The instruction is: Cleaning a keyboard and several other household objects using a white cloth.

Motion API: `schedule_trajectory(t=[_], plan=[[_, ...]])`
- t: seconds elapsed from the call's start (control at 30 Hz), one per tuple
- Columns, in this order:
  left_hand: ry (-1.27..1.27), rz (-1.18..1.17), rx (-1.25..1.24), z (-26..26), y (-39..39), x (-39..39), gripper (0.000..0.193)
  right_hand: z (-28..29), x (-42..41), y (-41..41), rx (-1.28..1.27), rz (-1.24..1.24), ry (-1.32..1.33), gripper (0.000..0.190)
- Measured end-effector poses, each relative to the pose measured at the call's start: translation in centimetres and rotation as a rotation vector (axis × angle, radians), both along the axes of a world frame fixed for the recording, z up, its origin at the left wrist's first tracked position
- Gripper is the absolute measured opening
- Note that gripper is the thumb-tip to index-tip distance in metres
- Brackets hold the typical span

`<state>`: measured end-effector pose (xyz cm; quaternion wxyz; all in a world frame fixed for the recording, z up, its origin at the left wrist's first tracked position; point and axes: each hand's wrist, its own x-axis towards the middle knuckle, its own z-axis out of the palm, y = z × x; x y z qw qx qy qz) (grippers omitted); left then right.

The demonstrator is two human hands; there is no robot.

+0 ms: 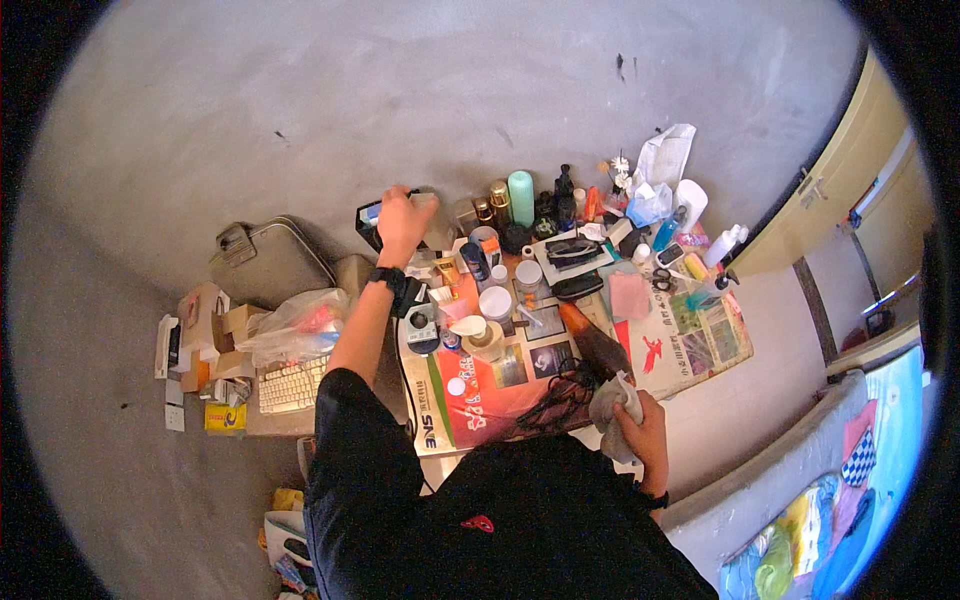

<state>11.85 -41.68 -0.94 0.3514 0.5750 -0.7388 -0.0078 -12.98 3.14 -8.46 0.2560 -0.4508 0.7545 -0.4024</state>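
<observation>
My left hand [403, 225] reaches to the back of the table, near the wall. It is over a black box [367, 231] with something pale and blue inside, and its fingers touch a pale object [426, 201] whose kind I cannot make out. Whether the fingers grip anything is hidden by the hand. Low on the right, my right hand [646, 431] holds a crumpled grey cloth [616, 420] at the table's front edge. Beside the cloth lie a hairdryer-like brown and orange object [600, 337] and a tangle of black cord [559, 397].
Several jars and bottles crowd the table, among them a mint-green bottle [520, 199] and a white-lidded jar [495, 302]. Scissors [661, 280] and a pink cloth [629, 295] lie to the right. Leftward are a keyboard [292, 385], a plastic bag [300, 330] and a dark case [274, 259].
</observation>
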Motion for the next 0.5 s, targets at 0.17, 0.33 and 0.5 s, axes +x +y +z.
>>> schedule_trajectory(t=[0.17,0.33,0.5], plan=[[-0.317,-0.188,0.006,-1.4,-2.9,-1.9,0.031,0.9,1.0,-0.3,0.036,-0.013,-0.028,0.046],[-0.52,-0.186,-0.032,-3.1,-5.7,-2.8,0.026,0.4,2.7,-0.5,-0.004,-0.135,0.049,0.028],[-0.711,-0.173,-0.068,-5.4,-8.0,-3.6,0.028,0.4,3.4,-0.2,-0.006,-0.169,-0.146,0.05]])
